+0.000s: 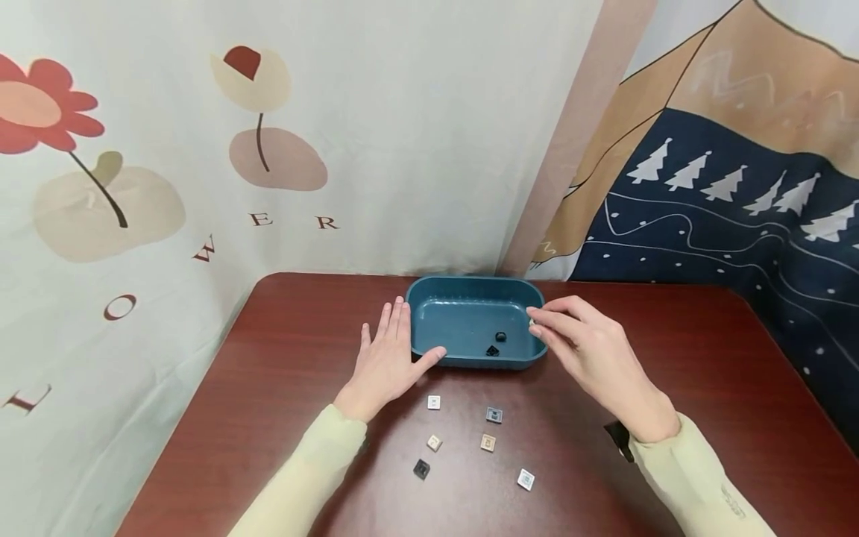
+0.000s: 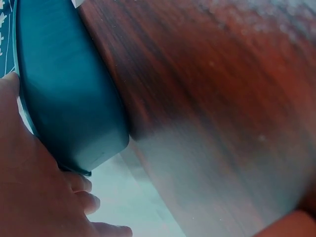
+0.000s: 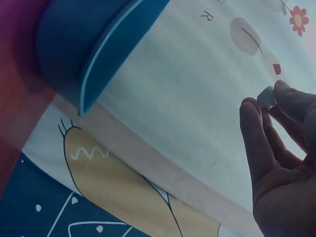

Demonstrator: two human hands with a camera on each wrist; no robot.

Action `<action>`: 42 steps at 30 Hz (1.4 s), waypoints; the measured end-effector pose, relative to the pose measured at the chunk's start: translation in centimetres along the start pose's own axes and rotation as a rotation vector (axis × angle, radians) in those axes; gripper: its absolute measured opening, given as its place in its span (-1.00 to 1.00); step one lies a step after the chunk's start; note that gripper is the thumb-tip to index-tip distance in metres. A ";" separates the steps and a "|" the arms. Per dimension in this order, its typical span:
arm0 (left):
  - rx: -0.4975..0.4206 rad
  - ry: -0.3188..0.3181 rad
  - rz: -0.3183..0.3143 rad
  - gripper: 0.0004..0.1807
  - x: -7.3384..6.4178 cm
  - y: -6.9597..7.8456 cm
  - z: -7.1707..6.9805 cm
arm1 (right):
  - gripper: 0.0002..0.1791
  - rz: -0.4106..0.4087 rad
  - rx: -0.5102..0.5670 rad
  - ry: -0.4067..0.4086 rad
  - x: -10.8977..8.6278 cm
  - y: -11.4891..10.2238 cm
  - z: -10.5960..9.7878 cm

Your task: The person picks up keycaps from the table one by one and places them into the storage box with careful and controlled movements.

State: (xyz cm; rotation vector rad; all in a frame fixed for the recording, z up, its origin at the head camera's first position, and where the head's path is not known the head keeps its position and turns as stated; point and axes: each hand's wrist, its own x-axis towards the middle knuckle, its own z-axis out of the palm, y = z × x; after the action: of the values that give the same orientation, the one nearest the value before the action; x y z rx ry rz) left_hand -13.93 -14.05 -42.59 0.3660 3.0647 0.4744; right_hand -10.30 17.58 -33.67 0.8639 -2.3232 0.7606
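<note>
Keycap [image 3: 266,98] pinched between thumb and fingers of right hand [image 1: 590,354], above right end of bin [image 1: 450,328]. Left hand [image 1: 385,365] with fingers extended, against left end of bin, thumb at near rim. Inside, toward near right, two black pieces [image 1: 493,350]. Nearer on table [image 1: 268,328], six scattered caps [image 1: 434,403]: two white, two beige, one blue-grey, one black. Beyond far edge, printed curtain [image 1: 436,149].
</note>
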 end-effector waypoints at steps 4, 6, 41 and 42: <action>-0.001 0.002 -0.007 0.22 0.1 0.1 0.0 | -0.67 0.012 0.005 0.005 0.9 0.4 0.7; 0.001 0.005 -0.008 0.21 0.0 0.1 0.0 | -0.64 0.012 0.006 0.003 1.5 0.6 1.2; -0.007 -0.010 -0.007 0.21 -0.2 0.5 -0.2 | -0.79 0.054 -0.018 -0.421 3.8 3.5 8.8; -0.008 -0.011 -0.008 0.21 -0.2 0.5 -0.2 | -0.80 0.060 -0.022 -0.429 3.8 3.6 8.9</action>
State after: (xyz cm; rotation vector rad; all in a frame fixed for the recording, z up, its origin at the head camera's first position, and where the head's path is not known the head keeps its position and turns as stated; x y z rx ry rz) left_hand -13.68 -13.68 -42.28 0.3548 3.0519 0.4826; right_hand -17.80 12.48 -38.49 1.0330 -2.7356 0.6184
